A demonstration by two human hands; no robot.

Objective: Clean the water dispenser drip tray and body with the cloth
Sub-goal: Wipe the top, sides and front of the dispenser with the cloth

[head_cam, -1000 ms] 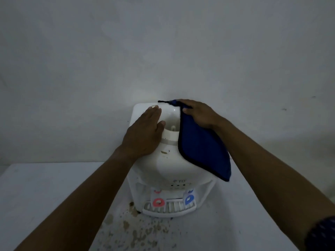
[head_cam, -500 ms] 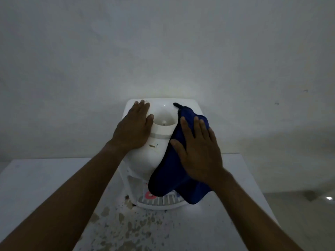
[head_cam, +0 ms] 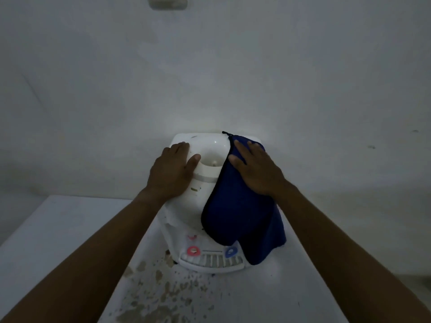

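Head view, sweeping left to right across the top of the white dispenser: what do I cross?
left hand resting flat on the white plastic water dispenser → round open bottle well → black-trimmed edge of the dark blue microfibre cloth → right hand pressing flat on that cloth

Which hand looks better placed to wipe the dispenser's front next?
Probably the right hand: it presses the blue cloth flat on the dispenser, and the cloth hangs down the front. The left hand rests bare on the top.
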